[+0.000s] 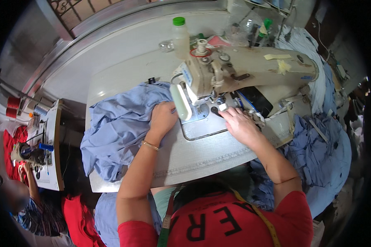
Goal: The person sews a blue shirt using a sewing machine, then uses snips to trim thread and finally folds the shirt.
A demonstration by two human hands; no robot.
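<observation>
A bundle of light blue cloth [117, 119] lies crumpled on the left of the sewing machine table. My left hand [163, 117] rests at its right edge, fingers curled and closed on the fabric, with the fingertips partly hidden. Just right of that hand stands the beige sewing machine [251, 68], with a pale oblong lamp or guard [180, 102] in front of its needle area. My right hand [241, 124] lies on the machine bed with its fingers stretched forward. A small white piece [223, 107] is at its fingertips, beside a black round part [214, 110].
A green-capped bottle [180, 39] stands behind the machine. More blue cloth [317, 152] is heaped to the right, and a dark flat object [255, 101] lies under the machine arm. At far left, another person works at a second machine [27, 152] near red cloth [80, 222].
</observation>
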